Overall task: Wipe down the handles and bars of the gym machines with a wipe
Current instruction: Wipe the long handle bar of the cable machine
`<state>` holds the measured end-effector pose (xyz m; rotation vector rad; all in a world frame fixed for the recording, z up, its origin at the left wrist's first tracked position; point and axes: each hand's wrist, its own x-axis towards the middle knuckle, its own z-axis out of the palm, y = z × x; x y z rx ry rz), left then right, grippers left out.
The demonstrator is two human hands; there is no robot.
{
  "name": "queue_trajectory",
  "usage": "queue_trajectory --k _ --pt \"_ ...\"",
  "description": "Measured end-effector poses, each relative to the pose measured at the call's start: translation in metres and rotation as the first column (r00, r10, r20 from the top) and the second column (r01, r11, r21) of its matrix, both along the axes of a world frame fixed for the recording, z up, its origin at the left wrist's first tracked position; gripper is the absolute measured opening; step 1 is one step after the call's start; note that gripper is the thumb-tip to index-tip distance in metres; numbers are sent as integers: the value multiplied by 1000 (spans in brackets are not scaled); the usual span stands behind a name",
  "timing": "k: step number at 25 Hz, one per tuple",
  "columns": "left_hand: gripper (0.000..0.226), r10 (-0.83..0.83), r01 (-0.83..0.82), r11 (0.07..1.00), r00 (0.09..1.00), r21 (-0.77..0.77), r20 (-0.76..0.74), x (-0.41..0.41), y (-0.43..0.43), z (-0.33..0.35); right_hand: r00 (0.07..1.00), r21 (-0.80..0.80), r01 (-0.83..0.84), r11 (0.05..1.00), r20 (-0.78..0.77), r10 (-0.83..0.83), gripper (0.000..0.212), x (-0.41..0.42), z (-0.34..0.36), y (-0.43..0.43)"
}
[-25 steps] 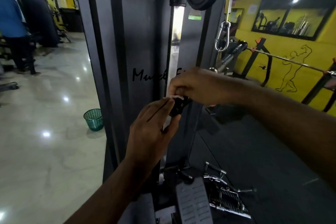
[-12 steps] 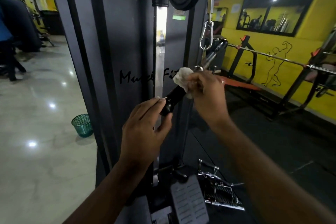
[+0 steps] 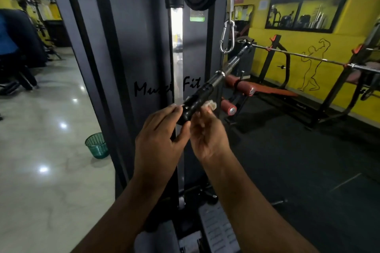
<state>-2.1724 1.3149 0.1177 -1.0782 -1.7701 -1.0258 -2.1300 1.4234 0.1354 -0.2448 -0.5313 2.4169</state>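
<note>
Our right hand (image 3: 207,129) now pinches the wipe (image 3: 210,105) lower, beneath the grip (image 3: 195,101); our left hand (image 3: 158,135) holds its end; the chrome shaft (image 3: 233,62) is probably next.

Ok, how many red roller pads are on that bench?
2: the long pad just right of the bar, and the shorter pad below it, by the wipe. Others may be hidden.

Person, two arms in view.
- Left hand (image 3: 158,135): bare; short nails, pale at the fingertips.
- Right hand (image 3: 207,133): bare; outline blurred, detail hard to read.
- Left forearm (image 3: 127,207), right forearm (image 3: 253,207): bare along the whole visible length.
</note>
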Motion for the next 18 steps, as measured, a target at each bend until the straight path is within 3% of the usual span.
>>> queue_trajectory --k 3,6,10,12,13,14,15,17,18 --pt "36 -5 5 1000 1000 -5 4 0 -1 2 999 -1 44 999 -2 -44 36 1 2 -4" --pt "37 0 1 1000 1000 -10 18 -1 -4 3 997 76 -29 997 69 24 40 6 -6 -21" --pt "39 6 -5 999 1000 -37 29 -2 -7 8 998 105 59 993 30 -63 36 7 -9 -27" --pt "40 -2 3 1000 999 -24 43 -3 -9 11 995 264 92 960 17 -100 23 10 -16 -41" --pt "40 -10 11 1000 999 -16 46 -4 -11 12 982 408 171 897 1 -188 16 11 -21 -46" --pt "40 -13 13 1000 999 -12 39 -6 -13 13 946 584 289 758 -53 -320 11 13 -27 -46" --pt "40 -6 6 1000 1000 -11 23 -6 -15 13 879 752 387 534 -125 -461 11 14 -30 -42" --pt "38 13 -13 1000 1000 -6 -16 -9 -16 13 726 926 378 6 -292 -623 21 10 -28 -24" --pt "38 12 -12 1000 1000 -1 -19 -10 -16 13 694 933 316 -172 -351 -629 28 9 -23 -15"
